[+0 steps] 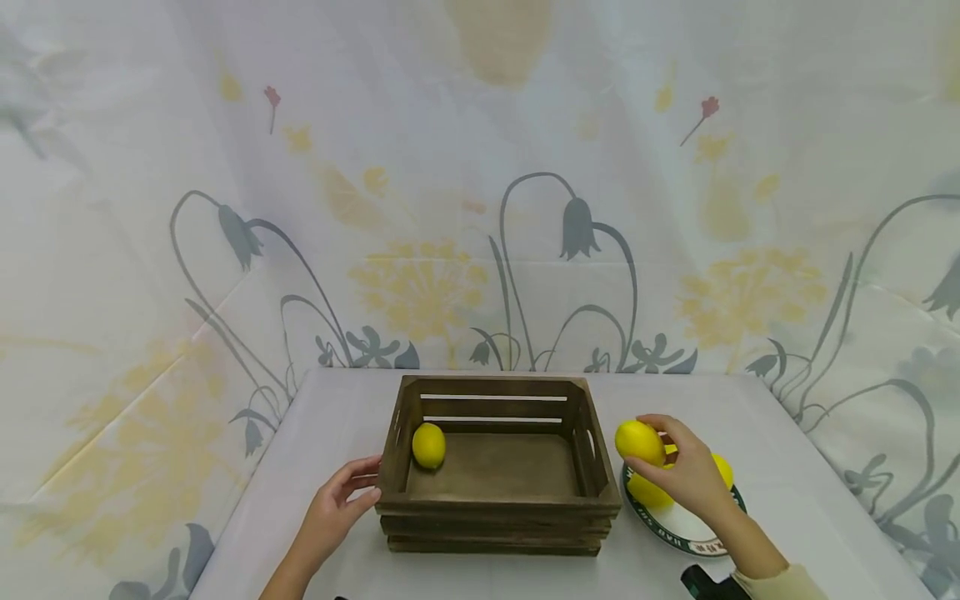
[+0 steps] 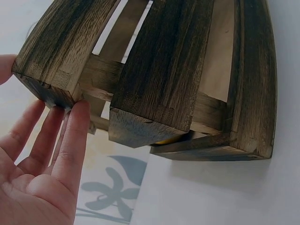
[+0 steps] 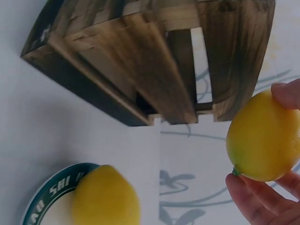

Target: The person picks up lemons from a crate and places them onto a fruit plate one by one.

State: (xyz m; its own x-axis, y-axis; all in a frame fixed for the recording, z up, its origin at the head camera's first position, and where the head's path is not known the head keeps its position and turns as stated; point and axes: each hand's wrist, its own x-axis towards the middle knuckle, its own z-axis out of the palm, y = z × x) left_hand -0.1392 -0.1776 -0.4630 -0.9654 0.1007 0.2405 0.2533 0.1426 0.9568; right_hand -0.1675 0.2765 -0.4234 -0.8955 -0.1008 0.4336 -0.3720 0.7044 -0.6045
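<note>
A dark wooden slatted crate [image 1: 498, 525] stands mid-table with one yellow lemon [image 1: 429, 445] in its left corner. My left hand [image 1: 347, 493] rests straight-fingered against the crate's left front corner [image 2: 56, 91]. My right hand [image 1: 678, 468] grips a second lemon [image 1: 639, 441] just right of the crate's right wall [image 3: 234, 65], above a white plate with a green lettered rim [image 1: 678, 533]. The held lemon [image 3: 263, 137] sits between my thumb and fingertips. More lemons [image 1: 649, 492] lie on the plate [image 3: 44, 201], one of them [image 3: 106, 199] close under the wrist camera.
The table is covered in a white cloth [image 1: 795, 492], and a floral curtain [image 1: 480, 208] hangs behind and to both sides. A dark object [image 1: 701, 582] sits at the near edge by my right sleeve.
</note>
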